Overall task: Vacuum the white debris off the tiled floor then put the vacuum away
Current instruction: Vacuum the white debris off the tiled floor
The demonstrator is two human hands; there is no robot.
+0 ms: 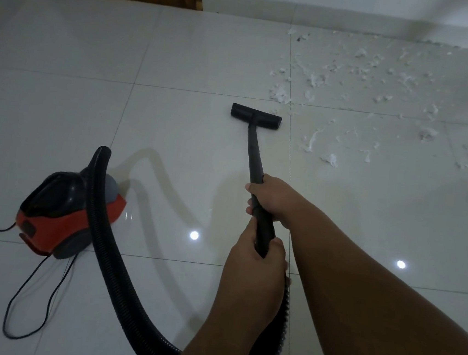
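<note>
with our right hand and left hand both clamped on the wand, its head on the floor just left of the debris, we should push slowly right, keeping the head flat and the hose slack.

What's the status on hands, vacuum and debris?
Both on the wand: right hand above, left hand below. Its floor head down, just short of white debris. Nothing blocking the path.

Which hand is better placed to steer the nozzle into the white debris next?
Likely the right hand: it grips the wand nearer the nozzle, and the debris lies ahead to the right. The left hand grips farther back.
</note>
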